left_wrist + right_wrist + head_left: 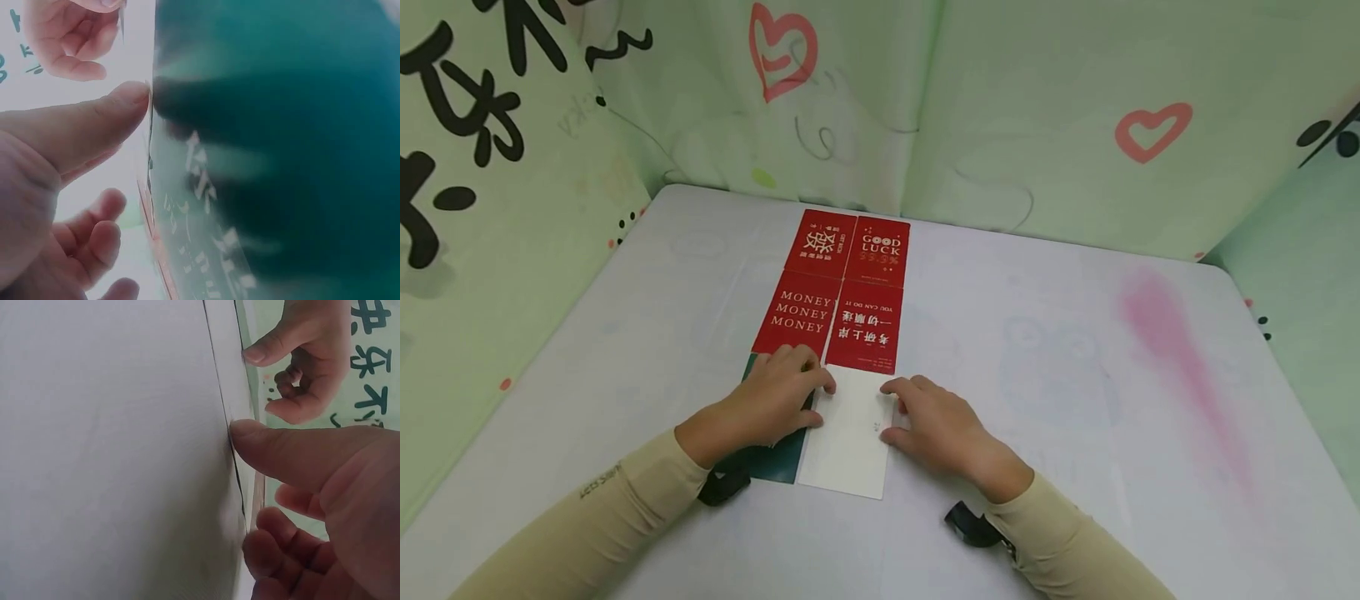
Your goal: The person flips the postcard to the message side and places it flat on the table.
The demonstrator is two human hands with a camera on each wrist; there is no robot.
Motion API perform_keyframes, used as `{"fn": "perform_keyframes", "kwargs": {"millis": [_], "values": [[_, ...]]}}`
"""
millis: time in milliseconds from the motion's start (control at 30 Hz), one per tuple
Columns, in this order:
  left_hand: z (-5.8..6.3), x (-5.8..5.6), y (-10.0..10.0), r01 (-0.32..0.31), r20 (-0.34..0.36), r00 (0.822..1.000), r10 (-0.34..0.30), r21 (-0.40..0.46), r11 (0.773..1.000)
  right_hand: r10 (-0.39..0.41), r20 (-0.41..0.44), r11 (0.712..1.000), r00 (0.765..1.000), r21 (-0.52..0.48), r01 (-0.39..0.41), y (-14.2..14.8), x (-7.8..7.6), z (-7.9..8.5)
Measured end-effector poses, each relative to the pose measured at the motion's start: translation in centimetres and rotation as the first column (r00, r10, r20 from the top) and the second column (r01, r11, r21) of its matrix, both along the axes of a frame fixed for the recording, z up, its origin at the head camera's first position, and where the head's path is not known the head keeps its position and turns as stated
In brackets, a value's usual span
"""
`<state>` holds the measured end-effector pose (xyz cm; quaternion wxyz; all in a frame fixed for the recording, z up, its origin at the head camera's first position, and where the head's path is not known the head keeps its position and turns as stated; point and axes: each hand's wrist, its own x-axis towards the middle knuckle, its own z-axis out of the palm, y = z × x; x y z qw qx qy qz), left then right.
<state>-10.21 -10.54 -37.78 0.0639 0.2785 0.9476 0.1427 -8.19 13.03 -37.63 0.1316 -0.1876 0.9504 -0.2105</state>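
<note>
A white card (846, 442) lies on the table below the red cards. To its left is a dark green card (771, 465), partly hidden under my left hand (767, 400). The left thumb and fingertip touch down along the seam between these two cards. From the other side my right hand (940, 425) has its thumb and fingertips at the white card's right edge. In the right wrist view the right thumb (250, 434) rests on that edge, the other fingers loosely bent beside it. Pale lettering runs over the green card in the left wrist view.
Several red cards with printed words sit in two columns above, among them a MONEY card (797, 310) and a GOOD LUCK card (878, 250). The white table (1037, 333) has a pink smear on its right. Pale green curtains (1015, 108) with drawn hearts enclose it.
</note>
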Motion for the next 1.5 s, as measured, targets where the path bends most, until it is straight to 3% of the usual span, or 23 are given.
{"fn": "perform_keyframes", "kwargs": {"millis": [200,433,967,1133,1300,1500], "values": [[0.3,0.0,0.0,0.052,-0.001,0.999,-0.052,0.005,0.999,0.052,-0.076,0.999,0.996,-0.011,-0.053,0.2,0.0,-0.1],[0.4,0.2,-0.1,0.029,0.022,0.999,-0.029,0.002,1.000,0.096,-0.104,0.995,0.990,-0.005,-0.097,0.1,0.0,-0.2],[0.4,0.1,-0.3,0.023,0.037,0.999,-0.023,0.009,1.000,0.096,-0.121,0.995,0.988,-0.024,-0.100,0.1,0.1,-0.2],[1.2,-1.0,-0.4,0.002,0.031,1.000,-0.004,0.057,0.998,0.033,-0.150,0.996,0.988,-0.077,-0.045,0.6,-1.1,0.9],[2.2,-2.9,-0.2,-0.020,0.021,1.000,0.017,0.114,0.993,0.000,-0.153,0.999,0.988,-0.046,-0.007,1.1,-2.9,1.9],[1.8,-5.3,0.5,-0.048,0.060,0.997,0.041,0.124,0.991,-0.016,-0.145,1.000,0.989,0.009,0.017,1.1,-4.9,2.0]]}}
